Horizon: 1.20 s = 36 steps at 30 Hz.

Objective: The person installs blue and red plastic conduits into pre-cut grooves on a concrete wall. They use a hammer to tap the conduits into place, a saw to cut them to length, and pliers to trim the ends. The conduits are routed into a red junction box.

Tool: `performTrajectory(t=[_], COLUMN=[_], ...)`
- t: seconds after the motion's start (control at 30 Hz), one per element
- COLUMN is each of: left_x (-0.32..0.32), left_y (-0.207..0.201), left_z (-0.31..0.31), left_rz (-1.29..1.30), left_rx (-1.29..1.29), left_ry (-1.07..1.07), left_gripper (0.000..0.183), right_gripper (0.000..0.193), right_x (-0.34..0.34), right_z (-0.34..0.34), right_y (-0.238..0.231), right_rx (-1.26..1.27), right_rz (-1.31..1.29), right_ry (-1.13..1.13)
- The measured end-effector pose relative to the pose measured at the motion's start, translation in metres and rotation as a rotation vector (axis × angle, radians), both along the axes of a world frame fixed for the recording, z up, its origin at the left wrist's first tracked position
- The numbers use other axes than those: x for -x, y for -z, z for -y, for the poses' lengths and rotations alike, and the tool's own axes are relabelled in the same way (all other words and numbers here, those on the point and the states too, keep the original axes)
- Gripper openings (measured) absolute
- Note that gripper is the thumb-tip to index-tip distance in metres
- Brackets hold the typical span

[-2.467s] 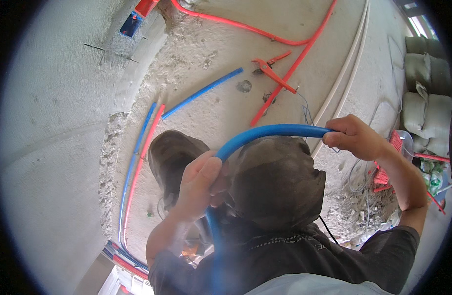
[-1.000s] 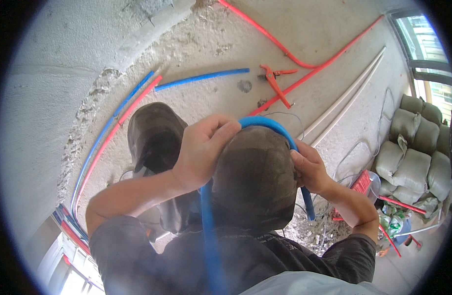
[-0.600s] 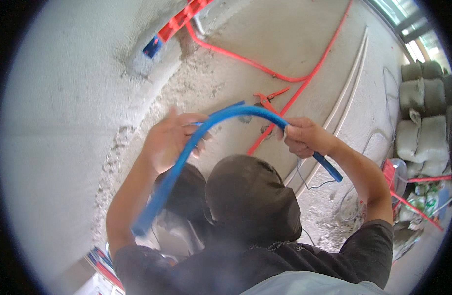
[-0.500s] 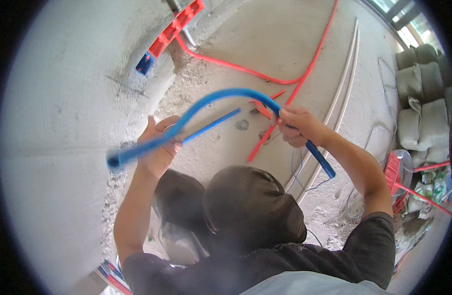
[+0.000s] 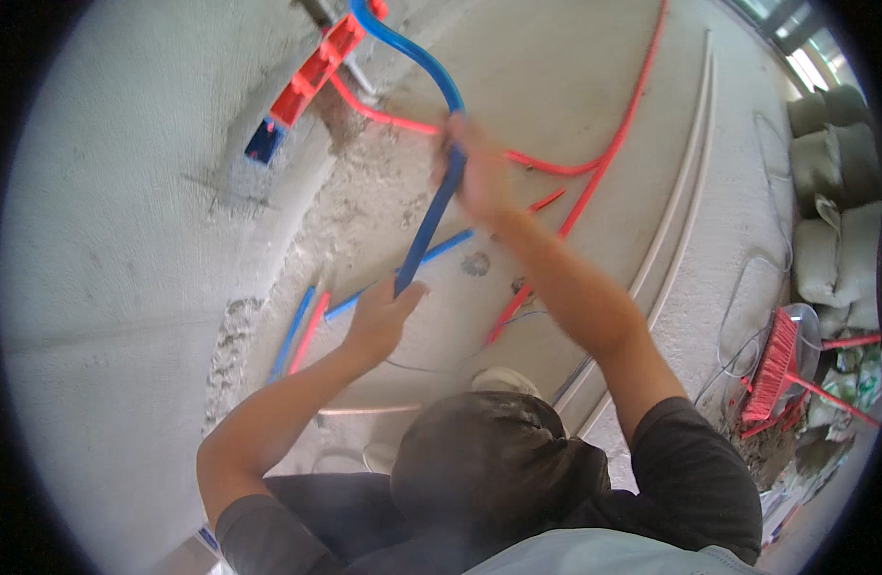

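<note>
A long blue pipe (image 5: 427, 230) with a curved upper part is gripped by both of my hands. My left hand (image 5: 382, 316) is closed around its lower end. Farther up the pipe, my right hand (image 5: 475, 172) is closed on it too, a little smeared by motion. The bent far part of the pipe passes in front of a row of red boxes (image 5: 312, 81) on the wall, which ends in a dark blue box (image 5: 265, 141). Behind the held pipe, a straight blue pipe (image 5: 448, 246) lies on the floor, partly covered.
Short blue (image 5: 292, 335) and red pipe pieces (image 5: 312, 331) lie near the wall's foot. A long red pipe (image 5: 618, 134) curves across the floor, and white pipes (image 5: 685, 182) run to its right. Sandbags (image 5: 844, 240) and a red broom (image 5: 772, 369) stand at the right.
Both hands have swung the blue pipe from lying crosswise to pointing up and away, its bent part now at the red boxes. My left hand has moved right, my right hand up and left.
</note>
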<state>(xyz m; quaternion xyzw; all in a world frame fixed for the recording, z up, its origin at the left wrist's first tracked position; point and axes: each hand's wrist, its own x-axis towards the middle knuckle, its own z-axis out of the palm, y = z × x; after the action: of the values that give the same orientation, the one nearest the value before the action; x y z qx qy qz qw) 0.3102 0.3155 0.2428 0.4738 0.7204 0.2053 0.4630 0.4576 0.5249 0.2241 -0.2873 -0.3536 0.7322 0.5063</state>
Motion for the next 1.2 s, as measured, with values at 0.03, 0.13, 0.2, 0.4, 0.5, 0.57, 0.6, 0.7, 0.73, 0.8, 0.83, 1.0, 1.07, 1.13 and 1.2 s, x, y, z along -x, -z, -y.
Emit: performTrajectory(t=[0.03,0.13,0.2,0.4,0.5,0.57,0.6,0.7,0.73,0.8,0.83,1.0,1.07,1.13,1.2], left_x=[0.020,0.059,0.066,0.101,0.130,0.142,0.148,0.166,0.169,0.179,0.181,0.181,0.186,0.191,0.193], left_y=[0.013,0.033,0.034,0.085,0.103,0.117,0.128,0.141,0.143,0.142,0.139,0.126,0.128,0.134,0.148], left_z=[0.015,0.051,0.057,0.088,0.087,0.081,0.075,0.077,0.075,0.075,0.073,0.048,0.049,0.048,0.051], left_rz=[-0.073,-0.296,-0.385,-0.630,-0.737,-0.769,-0.779,-0.834,-0.848,-0.794,-0.763,-0.730,-0.736,-0.729,-0.737], left_rx=[-0.057,0.078,0.141,0.013,-0.049,-0.086,-0.103,-0.087,-0.083,-0.137,-0.165,-0.135,-0.097,-0.049,-0.109], left_ry=[0.057,0.140,0.183,0.065,-0.030,-0.060,-0.065,-0.054,-0.040,-0.043,-0.047,-0.090,-0.106,-0.134,-0.134], left_gripper=[0.042,0.047,0.049,0.045,0.042,0.041,0.040,0.039,0.038,0.038,0.038,0.035,0.033,0.032,0.031], right_gripper=[0.027,0.028,0.030,0.023,0.024,0.025,0.026,0.034,0.035,0.036,0.037,0.036,0.036,0.035,0.035], right_x=[-0.008,0.003,0.017,0.083,0.125,0.146,0.152,0.180,0.184,0.185,0.183,0.164,0.173,0.184,0.191], right_z=[-0.026,-0.046,-0.046,-0.062,-0.092,-0.106,-0.114,-0.108,-0.109,-0.111,-0.111,-0.130,-0.126,-0.131,-0.134], right_y=[0.010,0.020,0.046,0.114,0.165,0.191,0.200,0.194,0.192,0.190,0.186,0.189,0.182,0.173,0.172], right_rx=[-0.050,0.100,0.191,0.251,-0.011,-0.350,-0.583,-0.795,-0.824,-0.861,-0.874,-0.904,-0.932,-0.921,-0.910], right_rz=[0.076,0.194,0.259,0.478,0.761,1.055,1.224,1.506,1.559,1.630,1.652,1.686,1.647,1.674,1.624], right_ry=[-0.026,-0.281,-0.371,-0.392,-0.436,-0.417,-0.355,-0.391,-0.412,-0.444,-0.458,-0.462,-0.385,-0.440,-0.442])
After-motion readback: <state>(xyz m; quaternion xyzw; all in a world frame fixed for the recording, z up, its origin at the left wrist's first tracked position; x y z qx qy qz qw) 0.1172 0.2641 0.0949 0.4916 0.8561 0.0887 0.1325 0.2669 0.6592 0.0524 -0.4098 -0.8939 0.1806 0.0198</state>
